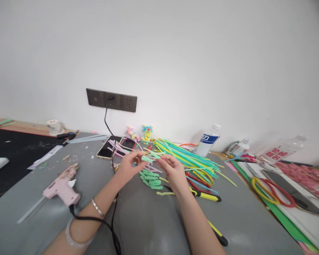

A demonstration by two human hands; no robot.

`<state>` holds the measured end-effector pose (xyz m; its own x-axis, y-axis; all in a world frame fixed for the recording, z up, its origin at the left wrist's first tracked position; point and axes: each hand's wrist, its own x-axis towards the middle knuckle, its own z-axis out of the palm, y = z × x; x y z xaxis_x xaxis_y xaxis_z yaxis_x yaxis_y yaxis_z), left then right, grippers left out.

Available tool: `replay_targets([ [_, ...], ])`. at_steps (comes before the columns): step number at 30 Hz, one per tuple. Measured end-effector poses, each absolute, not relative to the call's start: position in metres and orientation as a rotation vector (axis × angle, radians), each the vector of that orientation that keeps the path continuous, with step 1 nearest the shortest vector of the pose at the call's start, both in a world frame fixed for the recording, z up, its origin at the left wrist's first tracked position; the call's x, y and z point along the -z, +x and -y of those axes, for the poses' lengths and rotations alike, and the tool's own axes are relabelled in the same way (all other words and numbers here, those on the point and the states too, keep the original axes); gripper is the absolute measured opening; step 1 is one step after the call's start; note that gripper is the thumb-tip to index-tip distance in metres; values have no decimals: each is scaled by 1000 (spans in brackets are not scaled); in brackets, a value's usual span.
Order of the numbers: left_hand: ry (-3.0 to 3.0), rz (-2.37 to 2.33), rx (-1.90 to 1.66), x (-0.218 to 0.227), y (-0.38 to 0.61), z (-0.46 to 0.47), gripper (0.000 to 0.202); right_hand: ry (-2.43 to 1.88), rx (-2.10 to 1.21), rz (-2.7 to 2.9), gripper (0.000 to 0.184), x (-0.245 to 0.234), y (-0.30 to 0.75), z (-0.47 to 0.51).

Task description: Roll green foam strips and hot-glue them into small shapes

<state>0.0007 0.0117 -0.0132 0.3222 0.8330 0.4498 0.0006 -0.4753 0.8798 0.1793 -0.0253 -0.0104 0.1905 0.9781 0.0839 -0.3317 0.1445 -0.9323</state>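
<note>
Between my two hands, above the grey table, is a light green pipe cleaner with a folded, thick end. My left hand pinches that folded part between thumb and fingers. On the other side my right hand is closed on the thin straight stretch of the same pipe cleaner. Just below the hands lies a small pile of short folded green pieces. A large bundle of yellow, green and turquoise pipe cleaners spreads out behind and right of my right hand.
A pink glue gun lies left, its black cord passing my left forearm. Phones and small figures are near the wall. Yellow-black cutters lie right. A bottle and scissors stand or lie farther right.
</note>
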Motion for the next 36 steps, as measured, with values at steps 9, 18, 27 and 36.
replay_targets([
  [9,1773,-761,-1249,13,1,-12,9,-965,-917,1127,18,4,173,30],
  [18,1752,-752,-1227,10,2,-11,13,-1005,-819,1212,18,9,170,31],
  [27,1766,-729,-1236,11,2,-11,12,-997,-747,1273,15,12,170,30],
  [36,1764,-731,-1228,11,2,-11,11,-992,-707,1320,10,7,169,32],
])
